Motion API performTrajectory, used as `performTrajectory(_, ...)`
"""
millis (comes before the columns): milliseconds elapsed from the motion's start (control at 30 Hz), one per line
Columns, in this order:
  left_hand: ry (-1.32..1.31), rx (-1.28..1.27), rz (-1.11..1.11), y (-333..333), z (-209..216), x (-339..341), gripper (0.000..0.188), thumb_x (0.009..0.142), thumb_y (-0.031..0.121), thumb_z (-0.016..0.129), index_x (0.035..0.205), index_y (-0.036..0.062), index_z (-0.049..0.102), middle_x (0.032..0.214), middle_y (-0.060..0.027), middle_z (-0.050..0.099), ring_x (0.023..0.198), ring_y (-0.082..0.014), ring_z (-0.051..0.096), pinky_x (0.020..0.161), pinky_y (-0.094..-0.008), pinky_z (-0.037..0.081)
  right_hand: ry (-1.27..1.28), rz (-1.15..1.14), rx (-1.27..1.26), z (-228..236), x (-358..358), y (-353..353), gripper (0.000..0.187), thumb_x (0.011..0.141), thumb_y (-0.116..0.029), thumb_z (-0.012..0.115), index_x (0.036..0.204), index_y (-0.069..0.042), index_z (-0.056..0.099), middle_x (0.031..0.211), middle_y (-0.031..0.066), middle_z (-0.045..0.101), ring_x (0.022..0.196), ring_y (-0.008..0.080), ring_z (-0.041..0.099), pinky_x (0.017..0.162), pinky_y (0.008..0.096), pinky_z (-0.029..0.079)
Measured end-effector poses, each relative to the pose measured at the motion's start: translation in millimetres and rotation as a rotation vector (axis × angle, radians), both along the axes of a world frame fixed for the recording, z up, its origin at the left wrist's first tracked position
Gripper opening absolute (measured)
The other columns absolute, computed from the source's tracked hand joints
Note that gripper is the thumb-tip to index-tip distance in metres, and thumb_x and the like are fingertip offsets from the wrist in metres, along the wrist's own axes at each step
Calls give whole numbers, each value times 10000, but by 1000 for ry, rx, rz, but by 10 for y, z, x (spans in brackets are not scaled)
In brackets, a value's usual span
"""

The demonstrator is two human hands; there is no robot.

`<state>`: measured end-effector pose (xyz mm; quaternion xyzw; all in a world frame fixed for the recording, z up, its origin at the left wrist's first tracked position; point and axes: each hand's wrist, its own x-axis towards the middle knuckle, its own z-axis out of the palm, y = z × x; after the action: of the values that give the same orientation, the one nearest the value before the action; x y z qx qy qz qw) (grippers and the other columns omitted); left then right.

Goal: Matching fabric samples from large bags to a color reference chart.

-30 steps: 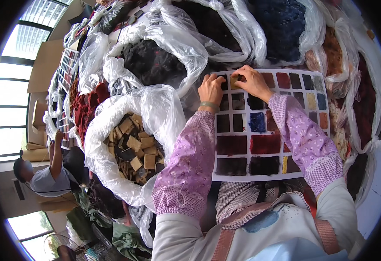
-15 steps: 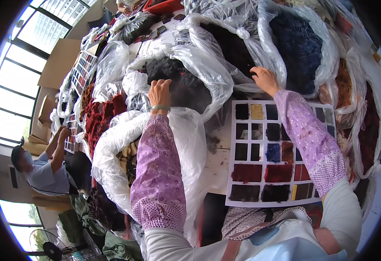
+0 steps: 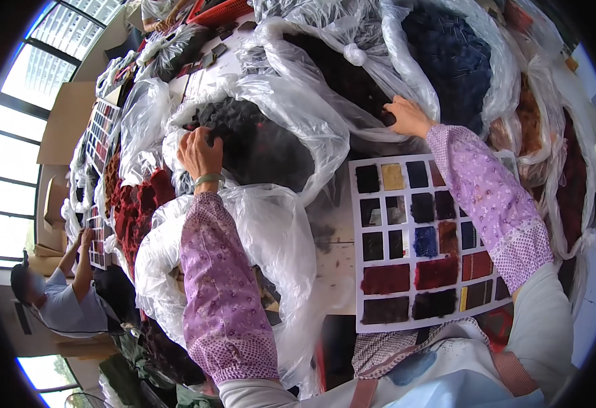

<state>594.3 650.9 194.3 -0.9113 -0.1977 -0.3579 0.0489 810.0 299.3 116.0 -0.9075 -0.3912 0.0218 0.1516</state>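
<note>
My left hand (image 3: 201,155) is over the left rim of a plastic bag of loose, fluffy black pieces (image 3: 233,119). Its fingers are curled closed, with something dark showing at the thumb that I cannot make out against the pile. At the near edge of a bag of dark brown pieces (image 3: 339,71), my right hand (image 3: 410,117) pinches a small dark piece (image 3: 387,117) at its fingertips. Below my right forearm lies a white sample card (image 3: 407,270) with rows of black, tan, blue, rust and dark red swatches; the forearm hides part of it.
Bags of dark blue (image 3: 444,58) and rust-brown pieces (image 3: 530,119) stand to the right. A dark red heap (image 3: 135,207) and another sample card (image 3: 101,136) lie left. Far off is a red basket (image 3: 220,12). Another person (image 3: 74,299) works at the left.
My left hand has moved left across the black bag to its rim, its fingers curling further. My right hand stays by the dark brown bag, a dark piece now visible at its fingertips. The view has shifted.
</note>
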Motion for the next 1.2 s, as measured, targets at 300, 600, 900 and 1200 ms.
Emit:
performTrajectory(300,-93,-108,-3,-235,154,28,255,652,182,593,891,101,554,818,-88,608,866,-272,544,786,-376,388,751,-74,310,319,-142,-194,372,697,-244,638,1019,-67,582,917,117,610,822,230,595,759,345,446)
performTrajectory(600,-34,-372,-38,-581,200,-75,390,671,132,517,1061,154,517,929,-175,603,809,-356,581,724,-423,433,209,77,206,43,-84,-343,442,656,-51,510,1092,-115,546,1048,149,580,958,319,543,846,361,412)
performTrajectory(900,40,-368,-55,-768,285,-173,244,706,123,558,943,125,618,871,-139,633,797,-300,607,719,-361,462,269,-113,469,-7,-190,-380,283,751,-172,563,1027,-125,602,998,119,608,910,290,570,806,339,439)
performTrajectory(1200,90,-571,-360,-1429,413,-148,232,701,140,583,925,93,615,801,-100,634,700,-234,613,665,-302,465,23,-238,190,-60,-347,-193,494,663,-344,659,1086,-127,523,985,130,603,923,300,569,781,398,444)
